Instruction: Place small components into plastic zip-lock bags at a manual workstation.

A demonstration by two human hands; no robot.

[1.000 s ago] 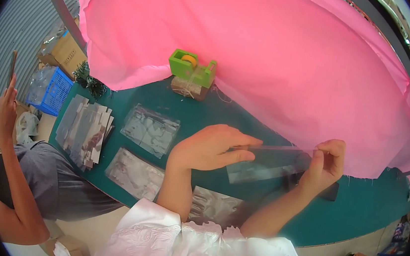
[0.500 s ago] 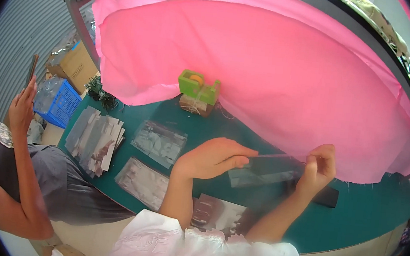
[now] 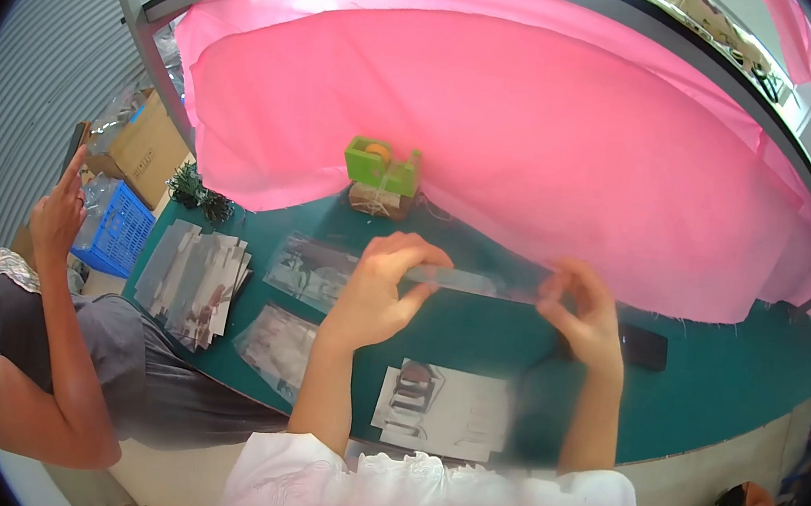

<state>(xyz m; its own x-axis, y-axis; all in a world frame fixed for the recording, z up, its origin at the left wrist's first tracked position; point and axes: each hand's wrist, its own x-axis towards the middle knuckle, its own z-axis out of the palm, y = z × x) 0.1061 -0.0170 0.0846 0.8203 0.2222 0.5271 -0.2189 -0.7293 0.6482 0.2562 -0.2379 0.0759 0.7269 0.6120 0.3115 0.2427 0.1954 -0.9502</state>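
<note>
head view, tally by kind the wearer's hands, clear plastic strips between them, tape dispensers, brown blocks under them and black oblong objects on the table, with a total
Wearer's left hand and right hand: 2
Clear plastic strip: 1
Green tape dispenser: 1
Brown block: 1
Black oblong object: 1
Total: 6
</note>
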